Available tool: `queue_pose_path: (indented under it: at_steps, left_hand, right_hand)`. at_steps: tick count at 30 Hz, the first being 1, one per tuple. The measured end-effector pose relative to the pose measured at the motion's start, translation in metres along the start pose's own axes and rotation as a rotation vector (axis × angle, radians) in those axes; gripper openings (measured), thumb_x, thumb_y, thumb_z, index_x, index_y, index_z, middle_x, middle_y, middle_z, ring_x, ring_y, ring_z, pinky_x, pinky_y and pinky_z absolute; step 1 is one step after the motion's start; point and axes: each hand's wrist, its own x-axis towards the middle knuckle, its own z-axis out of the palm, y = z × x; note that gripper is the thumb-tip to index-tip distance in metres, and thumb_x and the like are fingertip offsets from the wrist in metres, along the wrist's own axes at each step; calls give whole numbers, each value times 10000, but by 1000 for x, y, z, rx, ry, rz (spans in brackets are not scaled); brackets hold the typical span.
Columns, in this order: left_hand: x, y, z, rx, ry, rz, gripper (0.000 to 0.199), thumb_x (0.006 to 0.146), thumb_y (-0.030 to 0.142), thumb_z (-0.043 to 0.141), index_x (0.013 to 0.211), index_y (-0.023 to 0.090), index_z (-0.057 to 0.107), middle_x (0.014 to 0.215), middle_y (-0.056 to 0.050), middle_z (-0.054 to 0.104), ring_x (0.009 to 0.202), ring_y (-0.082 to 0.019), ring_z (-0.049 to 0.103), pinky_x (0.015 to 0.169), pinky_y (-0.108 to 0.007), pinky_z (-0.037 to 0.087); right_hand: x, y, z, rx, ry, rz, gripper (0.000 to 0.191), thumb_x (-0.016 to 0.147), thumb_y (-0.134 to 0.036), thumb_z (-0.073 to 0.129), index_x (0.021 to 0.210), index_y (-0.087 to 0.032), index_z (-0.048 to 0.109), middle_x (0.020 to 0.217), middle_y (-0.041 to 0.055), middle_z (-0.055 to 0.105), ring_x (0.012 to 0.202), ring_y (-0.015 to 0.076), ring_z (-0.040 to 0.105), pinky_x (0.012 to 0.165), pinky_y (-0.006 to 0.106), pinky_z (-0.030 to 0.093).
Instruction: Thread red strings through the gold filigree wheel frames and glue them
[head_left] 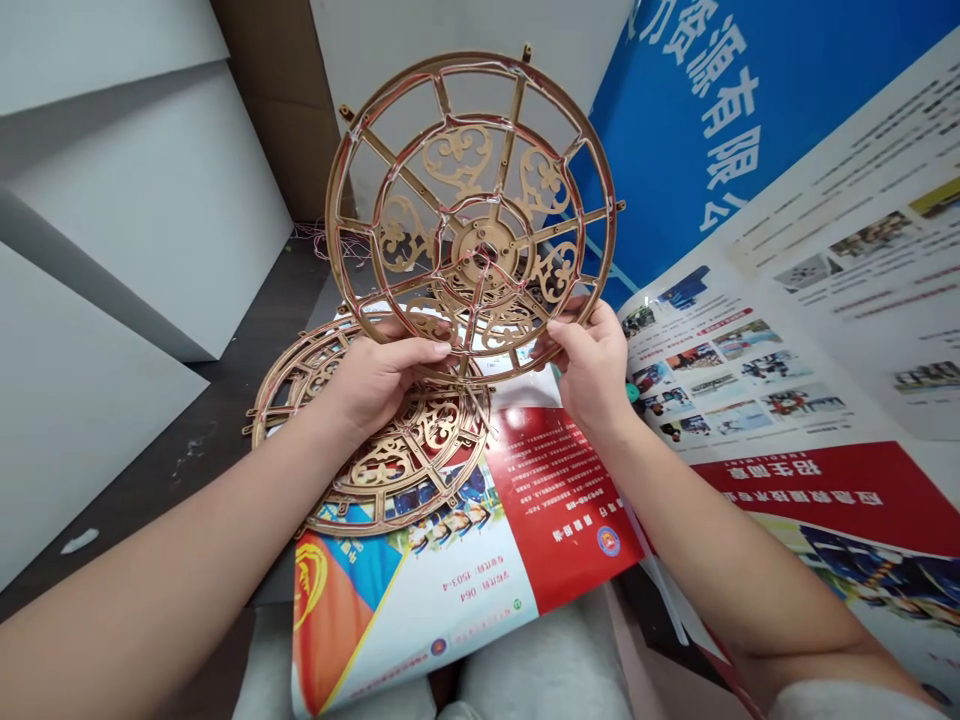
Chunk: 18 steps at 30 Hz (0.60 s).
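Note:
A round golden openwork frame (486,252), with scroll ornaments and thin red and clear wires along its rings, is held up tilted before me. My left hand (386,375) grips its lower left rim, thumb on the near face. On the lower right rim my right hand (589,355) is closed, thumb in front and fingers behind. Below and to the left, similar golden round frames (382,465) lie overlapping on a printed poster sheet (487,600), partly hidden by my left hand and forearm.
White boxes (142,210) stand at the left on a dark table (247,350). Loose reddish wires (337,243) lie at the back. At right are printed sheets (750,400) and a blue panel (675,130) with white characters. A white scrap (79,541) lies at lower left.

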Motion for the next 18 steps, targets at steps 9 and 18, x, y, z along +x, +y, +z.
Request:
queue_pose_path:
  at_steps: [9, 18]
  left_hand:
    - [-1, 1, 3, -25, -22, -9, 235, 684, 132, 875, 910, 176, 832, 903, -28, 801, 792, -175, 721, 757, -278, 598]
    - [-2, -5, 1, 41, -25, 69, 260, 739, 178, 869, 994, 178, 816, 1038, -77, 802, 971, -262, 735, 917, -397, 592]
  right_hand:
    - [2, 5, -3, -33, -14, -13, 258, 803, -227, 704, 1008, -256, 551, 752, -57, 627, 575, 120, 607, 527, 273, 526]
    - [3, 6, -2, -59, -4, 13, 248, 816, -227, 697, 974, -253, 508, 766, -50, 609, 590, 115, 587, 507, 257, 475]
